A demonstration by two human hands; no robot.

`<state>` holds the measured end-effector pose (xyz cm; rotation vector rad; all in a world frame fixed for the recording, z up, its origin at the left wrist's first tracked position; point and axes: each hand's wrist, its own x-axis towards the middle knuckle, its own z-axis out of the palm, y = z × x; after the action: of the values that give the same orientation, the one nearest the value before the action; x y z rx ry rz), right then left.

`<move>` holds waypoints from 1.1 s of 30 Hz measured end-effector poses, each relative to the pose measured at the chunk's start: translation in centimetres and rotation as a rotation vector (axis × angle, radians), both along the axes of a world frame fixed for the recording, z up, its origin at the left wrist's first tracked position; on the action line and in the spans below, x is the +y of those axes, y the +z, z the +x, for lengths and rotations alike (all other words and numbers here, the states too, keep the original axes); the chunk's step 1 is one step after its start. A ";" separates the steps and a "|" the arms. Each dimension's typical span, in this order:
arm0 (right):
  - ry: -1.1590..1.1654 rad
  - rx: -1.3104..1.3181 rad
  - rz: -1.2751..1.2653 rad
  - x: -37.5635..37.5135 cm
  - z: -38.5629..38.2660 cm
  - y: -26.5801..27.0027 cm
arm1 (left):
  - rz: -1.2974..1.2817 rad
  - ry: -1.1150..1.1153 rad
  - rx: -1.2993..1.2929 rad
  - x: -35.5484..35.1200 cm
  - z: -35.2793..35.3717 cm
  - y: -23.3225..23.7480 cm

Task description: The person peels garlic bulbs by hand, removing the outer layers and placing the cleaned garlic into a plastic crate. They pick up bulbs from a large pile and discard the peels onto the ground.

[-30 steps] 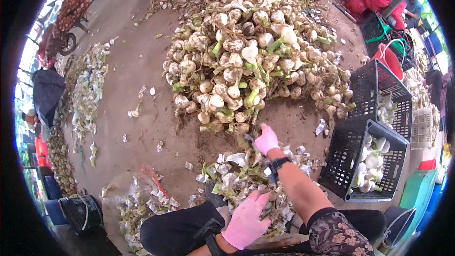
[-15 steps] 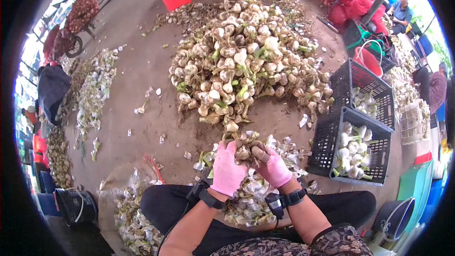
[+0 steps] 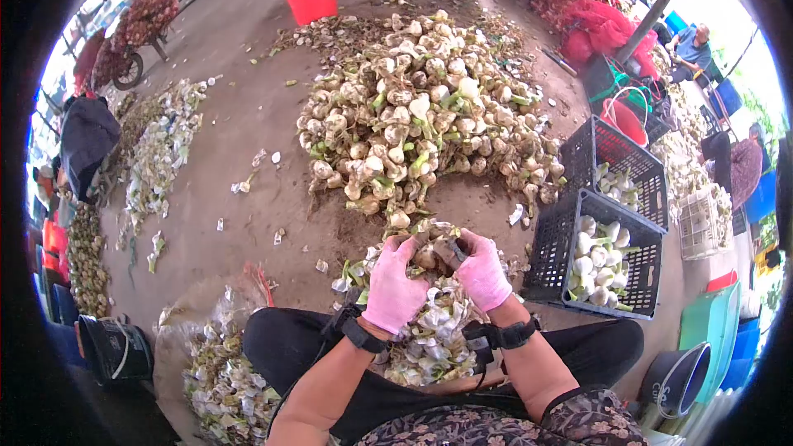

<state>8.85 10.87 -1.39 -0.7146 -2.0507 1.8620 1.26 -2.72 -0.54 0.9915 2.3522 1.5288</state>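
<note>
A brownish garlic bulb (image 3: 426,258) with dirt on its skin sits between my two hands, partly covered by fingers. My left hand (image 3: 396,285), in a pink glove with dark soiled fingertips, is closed round its left side. From the other side my right hand (image 3: 481,271), gloved alike, grips it with thumb and fingers. Just beyond the hands rises a big heap of untrimmed garlic (image 3: 429,107), some with green stems. Below them, between my legs, lies a pile of peeled garlic skins (image 3: 429,343).
Right of me stands a black crate (image 3: 549,260) holding cleaned white bulbs, with a second black crate (image 3: 652,190) behind it. A red bucket (image 3: 311,0) is beyond the heap. More skins (image 3: 223,388) lie at lower left. A seated person (image 3: 692,54) is at far right.
The view has tilted and shifted slightly, so the heap and crates sit differently in the frame. My right hand is a little farther from the left, both still on the garlic bulb.
</note>
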 end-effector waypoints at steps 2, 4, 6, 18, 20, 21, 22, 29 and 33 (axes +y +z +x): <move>0.014 -0.008 0.001 0.3 0.1 0.1 | -0.039 -0.043 -0.052 -0.1 -0.2 0.0; 0.023 -0.011 -0.001 0.5 0.3 0.4 | 0.135 -0.070 -0.262 0.2 -0.2 -0.9; 0.001 -0.043 -0.116 0.6 0.5 1.1 | 0.305 -0.097 -0.469 0.3 -0.2 -1.4; -0.014 0.028 0.074 1.4 1.5 0.4 | 0.368 -0.166 -0.732 1.1 -0.1 -1.5; -0.044 0.086 0.163 2.0 1.5 -0.6 | 0.277 -0.199 -0.696 0.6 -0.4 -1.0; -0.071 0.147 0.255 2.5 1.3 -1.3 | 0.189 -0.231 -0.656 0.5 -0.5 -0.6; -0.176 0.079 0.377 3.3 0.8 -2.5 | 0.222 -0.318 -0.723 0.6 -0.3 0.5; -0.062 -0.022 0.649 5.3 0.9 0.2 | 0.241 -0.352 -0.949 0.4 0.1 -0.4; 0.110 0.058 0.124 4.7 2.3 0.9 | 0.359 -0.289 -1.078 0.4 0.1 -1.6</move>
<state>11.14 15.53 -0.48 -0.5203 -2.1861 1.7708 1.41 -2.31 -2.16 0.3355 1.1749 1.7482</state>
